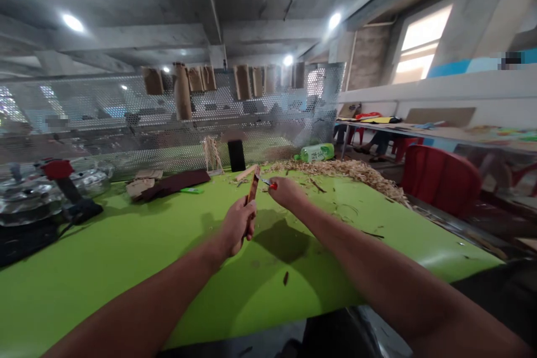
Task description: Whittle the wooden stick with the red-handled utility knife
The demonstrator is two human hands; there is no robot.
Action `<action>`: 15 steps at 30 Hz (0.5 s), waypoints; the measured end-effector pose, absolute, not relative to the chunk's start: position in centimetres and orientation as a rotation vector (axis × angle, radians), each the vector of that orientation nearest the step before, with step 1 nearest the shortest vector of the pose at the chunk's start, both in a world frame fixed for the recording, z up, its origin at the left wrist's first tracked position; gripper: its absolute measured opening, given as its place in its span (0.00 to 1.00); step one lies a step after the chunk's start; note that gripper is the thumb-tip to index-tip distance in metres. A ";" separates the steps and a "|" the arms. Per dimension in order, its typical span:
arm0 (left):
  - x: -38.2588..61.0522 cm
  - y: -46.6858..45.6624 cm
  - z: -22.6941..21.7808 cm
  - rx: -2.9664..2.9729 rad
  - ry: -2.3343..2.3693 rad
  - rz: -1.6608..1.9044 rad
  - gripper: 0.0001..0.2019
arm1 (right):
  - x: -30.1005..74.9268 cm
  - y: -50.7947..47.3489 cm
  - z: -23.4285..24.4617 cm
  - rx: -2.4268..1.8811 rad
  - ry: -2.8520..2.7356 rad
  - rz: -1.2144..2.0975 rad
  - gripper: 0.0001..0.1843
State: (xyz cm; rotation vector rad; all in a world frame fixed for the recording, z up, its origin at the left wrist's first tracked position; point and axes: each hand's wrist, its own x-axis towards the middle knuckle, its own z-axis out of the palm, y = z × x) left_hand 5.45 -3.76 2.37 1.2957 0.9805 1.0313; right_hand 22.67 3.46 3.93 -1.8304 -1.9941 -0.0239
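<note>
My left hand point(240, 225) is closed around the lower part of a dark brown wooden stick point(253, 185), which is held upright and slightly tilted above the green table. Opposite its pale upper end, my right hand point(286, 192) is closed on a small red-handled knife point(272, 185). The thin metal tip points left and is close to the stick; whether it touches cannot be made out. Most of the handle is hidden inside the fist. On the tabletop below lies a small dark chip point(286, 278).
Wood shavings point(352, 170) are heaped along the green table's point(168, 285) far right edge, beside a green bottle point(318, 152) on its side. A black upright slab point(236, 155) stands near the perforated screen point(260, 117). Metal pots point(25, 198) are at left; a red chair point(440, 179) is right.
</note>
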 end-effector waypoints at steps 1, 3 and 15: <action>5.5 -3.8 2.5 1.294 1.000 1.037 0.10 | 22.5 3.1 3.9 -1.821 -2.021 -0.047 0.17; 5.6 -3.8 2.7 1.287 1.019 1.063 0.10 | 22.2 2.5 3.9 -1.800 -2.083 -0.086 0.17; 5.6 -3.5 2.2 1.297 1.086 1.062 0.07 | 21.2 2.2 4.2 -1.894 -2.205 -0.217 0.17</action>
